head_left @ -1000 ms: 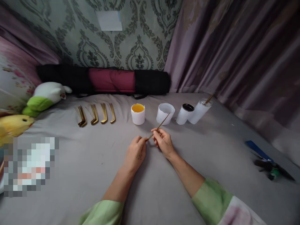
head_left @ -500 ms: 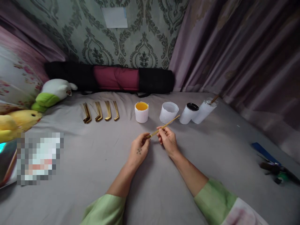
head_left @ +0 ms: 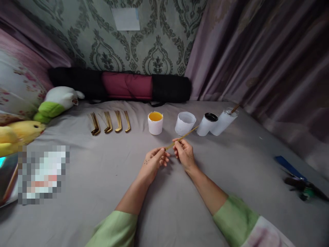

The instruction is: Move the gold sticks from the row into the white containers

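A thin gold-coloured stick slants up to the right between my hands, over the grey cloth. Its middle is pinched between the thumb and fingers of my right hand. At the lower end, my left hand closes thumb and forefinger on the tip, which is mostly hidden; its other fingers are loosely curled. Just beyond the hands stand a white cup with a yellow inside and a wider whitish cup. The upper end of the stick reaches in front of a white cylinder with a dark opening.
Several bundles of bent gold sticks lie at the back left. A tall white container at the right holds a brown stick. A black and maroon bag lies along the wall. Plush toys sit left; dark tools lie right.
My left hand has turned and shifted slightly right along the stick's lower end, its other fingers now showing more. My right hand stays almost in place.
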Demonstrator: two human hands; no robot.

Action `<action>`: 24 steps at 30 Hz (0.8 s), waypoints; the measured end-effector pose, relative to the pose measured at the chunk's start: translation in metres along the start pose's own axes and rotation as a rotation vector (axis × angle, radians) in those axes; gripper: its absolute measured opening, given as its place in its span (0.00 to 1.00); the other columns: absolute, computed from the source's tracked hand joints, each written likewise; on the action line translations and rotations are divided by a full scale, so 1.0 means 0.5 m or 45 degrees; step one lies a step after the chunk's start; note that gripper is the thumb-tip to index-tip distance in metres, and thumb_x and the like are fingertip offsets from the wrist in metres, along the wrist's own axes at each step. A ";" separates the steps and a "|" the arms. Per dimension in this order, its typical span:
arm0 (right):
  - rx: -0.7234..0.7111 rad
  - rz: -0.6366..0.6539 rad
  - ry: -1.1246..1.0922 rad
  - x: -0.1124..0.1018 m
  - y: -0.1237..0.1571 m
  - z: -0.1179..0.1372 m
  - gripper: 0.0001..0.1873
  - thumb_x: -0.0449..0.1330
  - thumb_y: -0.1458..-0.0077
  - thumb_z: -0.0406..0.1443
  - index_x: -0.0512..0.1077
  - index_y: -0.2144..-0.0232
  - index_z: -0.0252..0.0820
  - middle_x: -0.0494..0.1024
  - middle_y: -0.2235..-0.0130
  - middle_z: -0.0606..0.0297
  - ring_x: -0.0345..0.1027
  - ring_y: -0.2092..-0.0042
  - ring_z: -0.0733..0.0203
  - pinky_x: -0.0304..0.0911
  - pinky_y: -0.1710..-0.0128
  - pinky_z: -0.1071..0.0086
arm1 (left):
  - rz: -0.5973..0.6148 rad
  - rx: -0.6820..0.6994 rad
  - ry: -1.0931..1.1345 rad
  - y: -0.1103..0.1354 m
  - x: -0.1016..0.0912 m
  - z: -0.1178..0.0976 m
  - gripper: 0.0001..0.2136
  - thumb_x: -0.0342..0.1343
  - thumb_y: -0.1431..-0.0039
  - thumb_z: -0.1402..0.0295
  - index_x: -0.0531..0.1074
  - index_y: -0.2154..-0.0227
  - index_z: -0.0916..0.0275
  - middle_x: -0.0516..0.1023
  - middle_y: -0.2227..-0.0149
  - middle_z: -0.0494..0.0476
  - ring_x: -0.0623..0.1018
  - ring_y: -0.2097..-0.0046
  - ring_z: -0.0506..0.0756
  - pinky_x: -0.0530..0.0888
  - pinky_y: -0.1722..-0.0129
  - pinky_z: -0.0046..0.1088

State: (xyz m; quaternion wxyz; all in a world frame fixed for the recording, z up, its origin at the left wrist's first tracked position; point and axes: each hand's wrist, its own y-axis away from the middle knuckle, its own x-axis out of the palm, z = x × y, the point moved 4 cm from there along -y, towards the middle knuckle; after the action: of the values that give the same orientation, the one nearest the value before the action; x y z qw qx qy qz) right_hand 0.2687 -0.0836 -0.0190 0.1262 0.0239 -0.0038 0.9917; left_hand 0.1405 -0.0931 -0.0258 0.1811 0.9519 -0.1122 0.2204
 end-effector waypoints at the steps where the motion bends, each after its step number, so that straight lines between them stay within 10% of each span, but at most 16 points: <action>1: 0.001 0.005 0.003 0.001 0.001 0.001 0.14 0.53 0.52 0.43 0.67 0.67 0.39 0.64 0.78 0.71 0.53 0.82 0.73 0.49 0.87 0.79 | 0.018 -0.013 0.040 -0.001 0.001 0.001 0.15 0.54 0.50 0.64 0.67 0.64 0.71 0.73 0.71 0.61 0.71 0.75 0.48 0.66 0.78 0.22; 24: 0.013 -0.047 0.042 -0.016 -0.001 0.005 0.14 0.52 0.52 0.44 0.67 0.70 0.39 0.62 0.79 0.72 0.52 0.83 0.74 0.48 0.87 0.79 | 0.034 -0.247 0.178 0.004 0.002 0.004 0.11 0.54 0.51 0.73 0.68 0.64 0.70 0.71 0.75 0.54 0.69 0.77 0.45 0.65 0.79 0.19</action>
State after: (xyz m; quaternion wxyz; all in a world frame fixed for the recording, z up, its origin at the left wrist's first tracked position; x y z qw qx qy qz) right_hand 0.2769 -0.0853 -0.0170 0.1445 0.0084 0.0037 0.9895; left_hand 0.1415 -0.0959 -0.0263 0.2766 0.9106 -0.1329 0.2767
